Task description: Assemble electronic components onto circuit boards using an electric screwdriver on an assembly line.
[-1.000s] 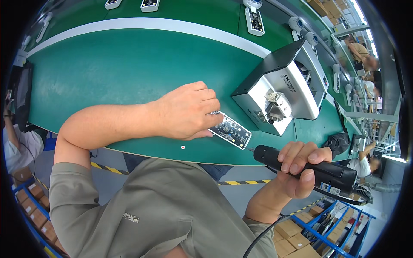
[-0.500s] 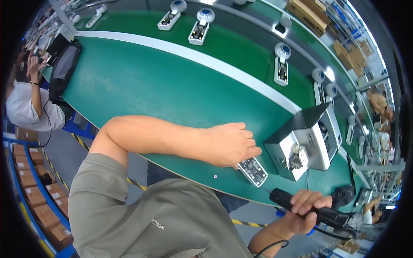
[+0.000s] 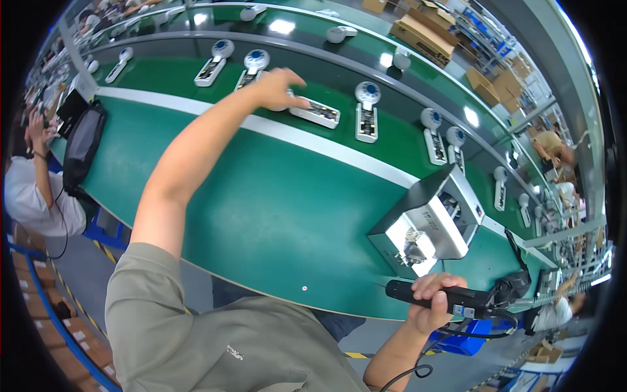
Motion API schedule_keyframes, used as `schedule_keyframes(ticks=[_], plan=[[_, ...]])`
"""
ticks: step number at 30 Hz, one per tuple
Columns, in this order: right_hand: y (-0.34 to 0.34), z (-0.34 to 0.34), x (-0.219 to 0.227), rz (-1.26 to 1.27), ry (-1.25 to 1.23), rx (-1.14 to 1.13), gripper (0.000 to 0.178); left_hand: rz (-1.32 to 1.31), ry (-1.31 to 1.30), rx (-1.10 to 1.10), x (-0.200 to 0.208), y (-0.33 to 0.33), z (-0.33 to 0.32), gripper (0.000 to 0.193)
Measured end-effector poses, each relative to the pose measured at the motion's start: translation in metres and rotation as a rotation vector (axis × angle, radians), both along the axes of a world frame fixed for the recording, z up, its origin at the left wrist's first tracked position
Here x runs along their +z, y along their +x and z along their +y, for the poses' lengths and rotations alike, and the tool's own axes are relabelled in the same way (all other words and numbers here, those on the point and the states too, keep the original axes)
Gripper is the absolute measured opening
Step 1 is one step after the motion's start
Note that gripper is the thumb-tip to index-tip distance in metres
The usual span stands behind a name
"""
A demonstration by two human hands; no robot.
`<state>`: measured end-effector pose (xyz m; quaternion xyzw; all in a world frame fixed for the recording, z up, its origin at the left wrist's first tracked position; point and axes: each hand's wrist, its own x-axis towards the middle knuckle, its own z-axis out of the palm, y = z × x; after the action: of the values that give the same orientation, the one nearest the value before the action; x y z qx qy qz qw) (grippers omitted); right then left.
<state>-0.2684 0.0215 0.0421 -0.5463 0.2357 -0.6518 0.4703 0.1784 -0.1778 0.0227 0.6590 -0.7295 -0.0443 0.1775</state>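
My left arm reaches out over the far green belt. My left hand (image 3: pixel 277 90) grips the round head end of a white handheld device (image 3: pixel 316 113), its casing open and circuit board showing. Its head is mostly hidden under my fingers. Beside it on the belt stands a similar device (image 3: pixel 256 60), partly covered by my hand. In my right hand (image 3: pixel 434 299), near the table's front edge, is a black electric screwdriver (image 3: pixel 473 302). Its thin bit points left, and a cable trails from its rear.
A metal screw feeder box (image 3: pixel 428 219) stands at the right of the green table (image 3: pixel 261 202). More open devices (image 3: pixel 367 111) lie along the belt. A small round piece (image 3: pixel 304 288) is near the front edge. A dark bag (image 3: pixel 91 140) lies at left, near a co-worker (image 3: pixel 42 189).
My left hand has carried the white device from the table beside the feeder up and left to the belt. My right hand still holds the screwdriver, now slightly further left in view.
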Motion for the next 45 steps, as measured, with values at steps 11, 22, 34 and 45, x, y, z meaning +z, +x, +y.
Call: schedule_keyframes(ticks=[11, 22, 34, 45], plan=[[-0.005, 0.003, -0.001, -0.017, -0.013, -0.025, 0.024, 0.194, -0.017, 0.717, -0.055, 0.118, -0.002, 0.045], [-0.033, -0.005, 0.062, -0.039, -0.220, 0.066, 0.031, 0.753, -0.372, -0.168, 0.022, -0.051, 0.131, 0.056], [-0.025, -0.045, 0.058, 0.109, -0.375, 0.137, 0.017, 0.261, -0.127, -0.959, -0.042, -0.249, 0.185, 0.056], [-0.012, -0.022, 0.046, -0.049, -0.170, 0.277, 0.026, 0.182, -0.117, -0.790, -0.038, -0.240, 0.182, 0.045]])
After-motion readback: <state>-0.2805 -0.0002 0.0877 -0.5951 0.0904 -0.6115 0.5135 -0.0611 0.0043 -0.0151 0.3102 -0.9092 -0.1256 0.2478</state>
